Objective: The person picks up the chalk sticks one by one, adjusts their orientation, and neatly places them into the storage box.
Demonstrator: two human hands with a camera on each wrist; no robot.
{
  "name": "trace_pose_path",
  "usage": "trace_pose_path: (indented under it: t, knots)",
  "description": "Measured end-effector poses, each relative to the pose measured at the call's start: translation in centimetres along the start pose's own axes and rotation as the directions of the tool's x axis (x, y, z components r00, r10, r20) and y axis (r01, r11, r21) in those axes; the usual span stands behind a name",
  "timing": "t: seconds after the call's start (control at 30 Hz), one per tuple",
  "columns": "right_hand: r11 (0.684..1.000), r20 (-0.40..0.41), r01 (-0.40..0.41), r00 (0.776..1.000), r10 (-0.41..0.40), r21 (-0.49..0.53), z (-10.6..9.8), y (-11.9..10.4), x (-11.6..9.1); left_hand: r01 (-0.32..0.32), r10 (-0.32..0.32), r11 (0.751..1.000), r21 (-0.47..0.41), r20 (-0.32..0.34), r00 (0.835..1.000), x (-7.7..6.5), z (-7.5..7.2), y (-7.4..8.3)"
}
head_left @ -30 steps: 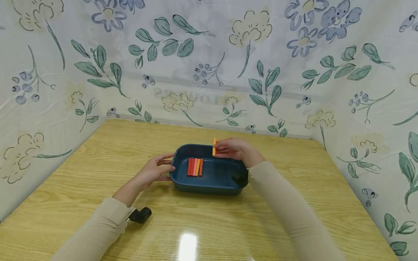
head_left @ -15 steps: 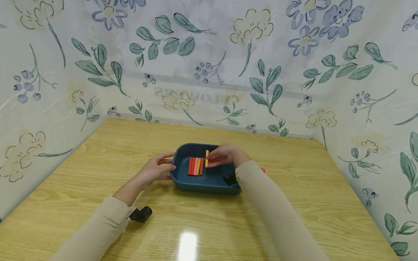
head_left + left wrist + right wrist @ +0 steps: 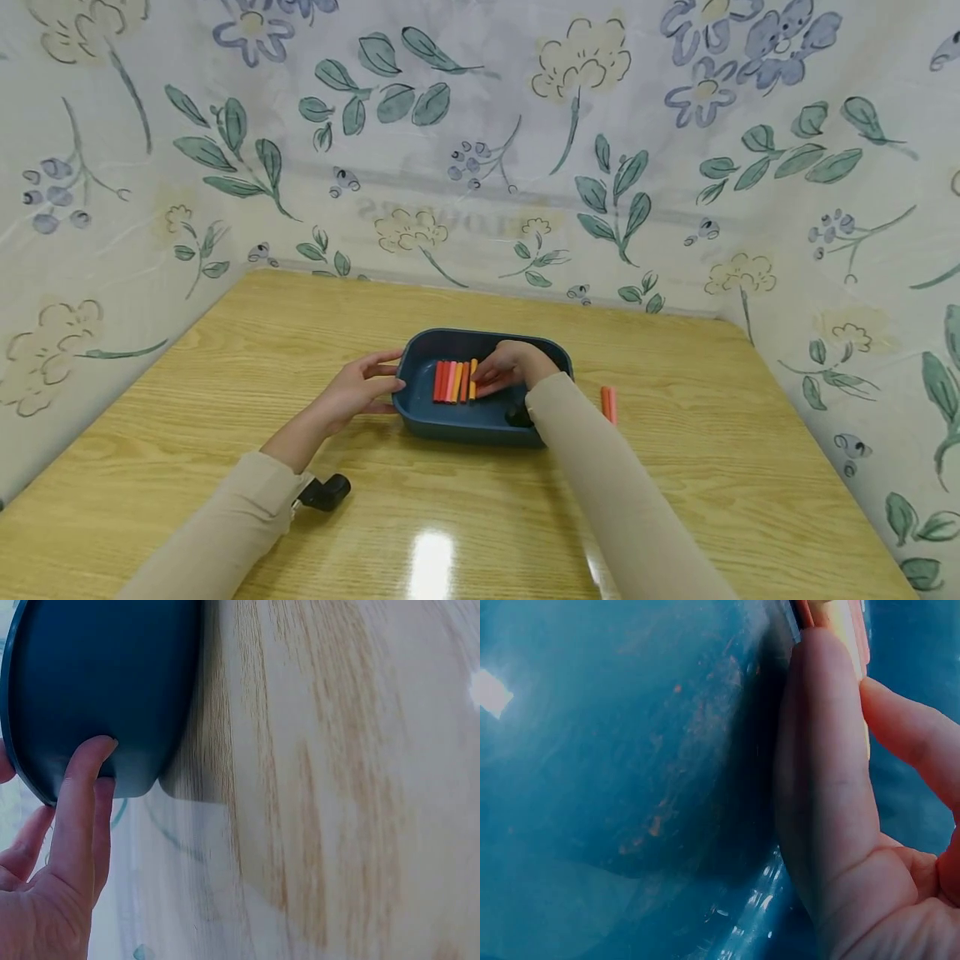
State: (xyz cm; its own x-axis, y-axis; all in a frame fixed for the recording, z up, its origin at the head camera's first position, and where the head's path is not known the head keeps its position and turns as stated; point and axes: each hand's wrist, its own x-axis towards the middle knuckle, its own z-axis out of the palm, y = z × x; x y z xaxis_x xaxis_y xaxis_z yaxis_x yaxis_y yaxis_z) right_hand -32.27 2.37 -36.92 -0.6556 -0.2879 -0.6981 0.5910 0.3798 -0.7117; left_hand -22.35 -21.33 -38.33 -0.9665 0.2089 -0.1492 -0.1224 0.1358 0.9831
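1. We judge the step as laying the yellow stick [image 3: 473, 379] beside the row of sticks [image 3: 450, 382] in the blue tray [image 3: 420, 417].
2. Our right hand [image 3: 508, 372] pinches that stick; our left hand [image 3: 352, 392] rests straight fingers against the tray's wall.
3. Next, we likely need the two sticks [image 3: 608, 403] on the table [image 3: 675, 467].

My left hand [image 3: 45, 900] sits at the lower left, its fingers [image 3: 79, 802] straight and pressed flat against the outer wall of the dark blue tub [image 3: 97, 682]. One fingertip lies near the tub's rounded corner. The tub stands on the pale wood-grain tabletop [image 3: 337, 787], which fills the right side and shows a dim reflection just beside the tub.
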Motion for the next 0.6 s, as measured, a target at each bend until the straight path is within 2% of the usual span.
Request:
trace_pose_path:
  t: [0.37,0.5,0.6]
  knots:
    - [0.996,-0.039,0.018,0.999,-0.022,-0.084,-0.2,-0.6,-0.7,0.005,-0.005,1.0,0.008,-0.005,1.0,0.0,0.1,0.2]
    - [0.994,-0.025,0.067,0.997,-0.07,-0.089,-0.5,-1.0,-1.2,0.006,-0.006,1.0,0.012,-0.006,1.0,-0.1,0.0,0.1]
    - [0.989,0.007,0.133,0.991,-0.133,-0.07,-0.8,-1.4,-1.7,0.005,-0.005,1.0,0.014,-0.005,1.0,-0.2,0.0,0.2]
